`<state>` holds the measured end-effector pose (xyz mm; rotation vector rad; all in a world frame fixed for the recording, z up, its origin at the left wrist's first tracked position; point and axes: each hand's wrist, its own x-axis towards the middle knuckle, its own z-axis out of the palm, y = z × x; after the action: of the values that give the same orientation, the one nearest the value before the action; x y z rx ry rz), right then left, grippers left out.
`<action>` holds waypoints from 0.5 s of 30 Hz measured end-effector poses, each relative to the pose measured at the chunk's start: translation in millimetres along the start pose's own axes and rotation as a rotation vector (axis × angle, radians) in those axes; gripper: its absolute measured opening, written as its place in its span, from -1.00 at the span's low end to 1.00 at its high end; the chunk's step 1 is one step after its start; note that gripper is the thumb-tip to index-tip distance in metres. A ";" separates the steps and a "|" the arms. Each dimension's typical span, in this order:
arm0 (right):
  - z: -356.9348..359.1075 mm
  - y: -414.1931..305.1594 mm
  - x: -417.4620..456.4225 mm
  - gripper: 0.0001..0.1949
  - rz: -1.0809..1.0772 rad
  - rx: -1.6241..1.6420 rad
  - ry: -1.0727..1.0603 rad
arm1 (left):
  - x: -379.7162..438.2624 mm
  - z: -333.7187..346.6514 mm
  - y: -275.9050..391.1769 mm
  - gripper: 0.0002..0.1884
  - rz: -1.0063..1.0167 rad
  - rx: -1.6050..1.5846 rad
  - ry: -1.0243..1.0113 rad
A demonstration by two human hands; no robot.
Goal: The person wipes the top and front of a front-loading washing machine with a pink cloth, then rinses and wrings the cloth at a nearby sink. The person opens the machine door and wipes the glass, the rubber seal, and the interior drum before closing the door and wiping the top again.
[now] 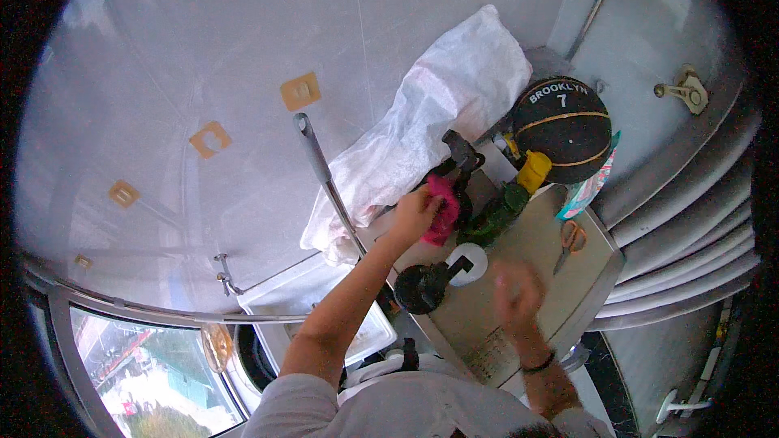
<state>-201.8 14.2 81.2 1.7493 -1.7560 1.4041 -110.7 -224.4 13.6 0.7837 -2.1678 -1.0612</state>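
My left hand grips a bright pink cloth over the back part of a light-coloured cabinet top. My right hand, blurred, is raised over the cabinet top with nothing visible in it; its finger positions are unclear. Between the hands lie a green bottle with a yellow cap and a round white lid-like object. A black round object is at the cabinet's left edge. Behind the cloth is a black handled object. Orange-handled scissors lie to the right.
A white woven sack leans on the wall beside a black basketball. A metal pole with a grey handle slants near my left forearm. A white sink lies at the left, under a wall tap. Grey folded panels stand right.
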 end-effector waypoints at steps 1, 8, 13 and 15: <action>-2.8 -9.2 47.7 -0.88 0.186 0.144 -0.007 | -13.5 -8.8 -7.0 -0.67 -0.070 -0.098 0.123; 50.7 100.6 174.4 -0.45 0.086 -0.179 -0.655 | 29.1 -47.0 70.7 -0.67 0.362 -0.226 0.402; 73.5 97.8 178.5 -0.62 0.102 -0.176 -0.728 | 56.0 -39.6 73.8 -0.64 0.507 0.000 0.308; 75.5 108.1 173.8 -0.70 0.047 -0.046 -0.671 | 62.2 -37.8 73.9 -0.63 0.449 0.049 0.324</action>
<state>-304.2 -171.2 133.6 2.3416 -2.1205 0.8165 -141.9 -249.6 109.3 0.4205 -1.9650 -0.6074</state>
